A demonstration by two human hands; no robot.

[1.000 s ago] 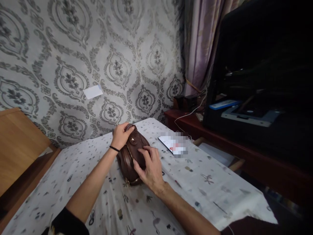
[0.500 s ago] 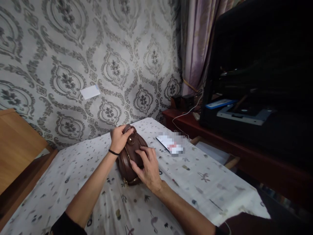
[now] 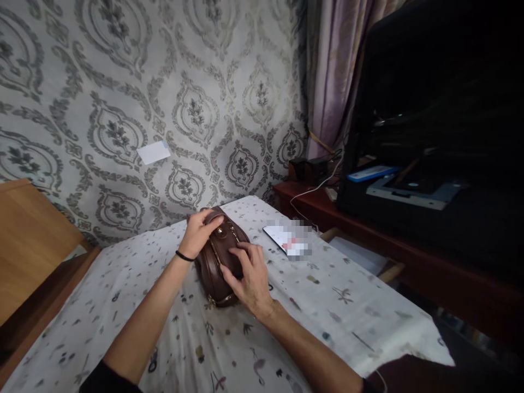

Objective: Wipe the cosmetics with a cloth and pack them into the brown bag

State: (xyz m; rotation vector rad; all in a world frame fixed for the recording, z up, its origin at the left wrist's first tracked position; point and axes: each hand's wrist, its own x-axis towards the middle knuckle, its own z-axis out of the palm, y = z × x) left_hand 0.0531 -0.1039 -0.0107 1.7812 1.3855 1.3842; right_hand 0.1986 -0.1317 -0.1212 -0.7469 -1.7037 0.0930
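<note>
A brown leather handbag (image 3: 209, 275) with gold-coloured zips lies on the patterned cloth, between my two hands. My left hand (image 3: 197, 233) is closed over its far end by the strap, the thumb lying beside a round metal stud (image 3: 221, 231). At the bag's near right part, my right hand (image 3: 250, 278) grips the leather with bent fingers. Its thumb touches the bag by one zip line, and the fingertips rest farther over, towards the other zip. The palm hides part of the bag's right side.
A phone (image 3: 279, 240) with a lit, partly blurred screen lies on the white printed cloth (image 3: 327, 305), right of the bag. Beyond it are an open drawer (image 3: 356, 255), a white cable (image 3: 305, 192) and a large black screen (image 3: 429, 109). A wooden panel (image 3: 36, 240) stands at left.
The view has shifted slightly. Both hands stay on the bag, in nearly the same places, with the left wrist a little farther left.
</note>
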